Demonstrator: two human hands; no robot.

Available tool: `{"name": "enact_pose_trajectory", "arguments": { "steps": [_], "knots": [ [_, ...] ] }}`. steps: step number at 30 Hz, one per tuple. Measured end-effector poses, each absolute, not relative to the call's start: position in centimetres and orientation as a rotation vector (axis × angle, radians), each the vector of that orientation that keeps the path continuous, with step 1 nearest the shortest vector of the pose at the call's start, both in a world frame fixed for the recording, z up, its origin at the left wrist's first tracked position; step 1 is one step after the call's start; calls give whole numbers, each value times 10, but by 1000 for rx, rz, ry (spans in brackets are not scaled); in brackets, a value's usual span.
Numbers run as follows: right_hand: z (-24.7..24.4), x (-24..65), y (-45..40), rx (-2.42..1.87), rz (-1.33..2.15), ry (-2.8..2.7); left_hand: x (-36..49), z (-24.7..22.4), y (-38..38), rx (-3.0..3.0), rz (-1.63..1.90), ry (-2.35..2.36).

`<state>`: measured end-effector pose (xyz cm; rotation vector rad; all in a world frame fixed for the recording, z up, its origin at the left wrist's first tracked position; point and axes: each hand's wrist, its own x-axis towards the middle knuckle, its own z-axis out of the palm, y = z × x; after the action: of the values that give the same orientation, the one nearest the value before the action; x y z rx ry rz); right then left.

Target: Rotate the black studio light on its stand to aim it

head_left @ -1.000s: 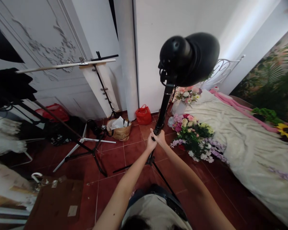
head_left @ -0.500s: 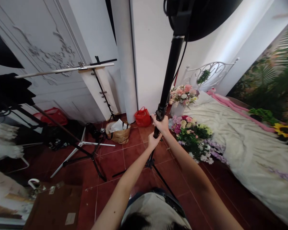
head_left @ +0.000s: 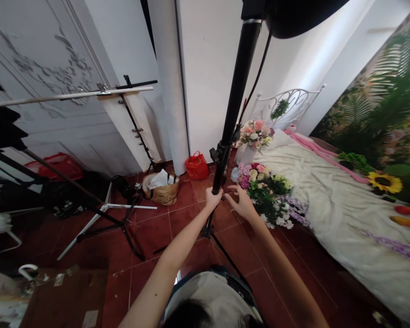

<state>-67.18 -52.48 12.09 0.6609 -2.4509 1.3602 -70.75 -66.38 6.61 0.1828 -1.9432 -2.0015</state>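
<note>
A black light stand [head_left: 237,86] rises at a slant in front of me, with a dark lamp head [head_left: 297,16] at its top, cut off by the frame edge. My left hand [head_left: 213,197] is wrapped round its pole, below a collar with a clamp knob [head_left: 214,155]. Just right of the pole, my right hand [head_left: 242,202] is off it, thumb and fingers spread, holding nothing. A black cable [head_left: 259,82] hangs from the lamp beside the pole. The stand's legs [head_left: 227,255] spread on the red tiles between my arms and body.
Flowers [head_left: 268,191] and a bed with a cream cover [head_left: 335,205] lie to the right. A red bag [head_left: 197,166] and a woven basket [head_left: 162,189] sit ahead. At left stand another tripod [head_left: 114,218], a crossbar [head_left: 71,95] and a cardboard box [head_left: 66,296].
My right hand has let go of the pole by the collar and moved right and lower, opening. My left hand stays on the pole. The view has shifted slightly right.
</note>
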Motion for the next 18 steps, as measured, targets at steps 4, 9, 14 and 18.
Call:
{"name": "enact_pose_trajectory", "arguments": {
  "steps": [4,9,14,18],
  "knots": [
    [42,-638,-516,687,1254,-2633,-709,62,-663,202,-1970,-1985],
    [16,-622,-533,804,1195,-2663,-711,58,-664,195,-1946,-2019],
    [16,-643,-542,791,1252,-2617,-711,60,-664,201,-1968,-2034],
    [8,-655,-548,693,1410,-2563,-709,60,-664,195,-1999,-2008]
  ]
}}
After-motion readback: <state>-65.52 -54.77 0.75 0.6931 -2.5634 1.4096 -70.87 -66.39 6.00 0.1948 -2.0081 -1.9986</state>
